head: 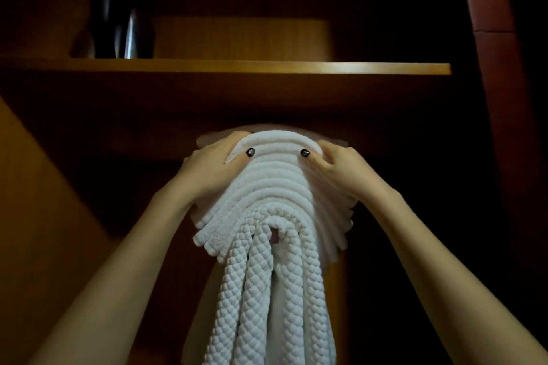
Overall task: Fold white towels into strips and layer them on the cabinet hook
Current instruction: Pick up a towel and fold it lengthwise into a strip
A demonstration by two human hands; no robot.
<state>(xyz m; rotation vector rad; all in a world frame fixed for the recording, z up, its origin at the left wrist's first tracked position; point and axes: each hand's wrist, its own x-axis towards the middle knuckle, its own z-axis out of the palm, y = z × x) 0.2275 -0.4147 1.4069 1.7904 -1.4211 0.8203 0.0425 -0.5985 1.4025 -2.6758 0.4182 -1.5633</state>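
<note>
Several white towels folded into strips hang layered in arches over a cabinet hook (275,235), of which only a small dark-pink bit shows under the innermost fold. The inner strips have a quilted diamond weave (258,290); the outer ones are plain terry. My left hand (212,167) grips the left side of the topmost towel strip (277,144), thumb on the front. My right hand (335,167) grips its right side the same way. The strip lies across the crest of the stack, just under the shelf.
A wooden shelf (267,67) runs across right above the towels, with a dark glossy vessel (124,29) and a wooden box (241,37) on it. A wooden cabinet wall (44,216) slopes at the left. A dark-red padded panel (489,9) stands at the right.
</note>
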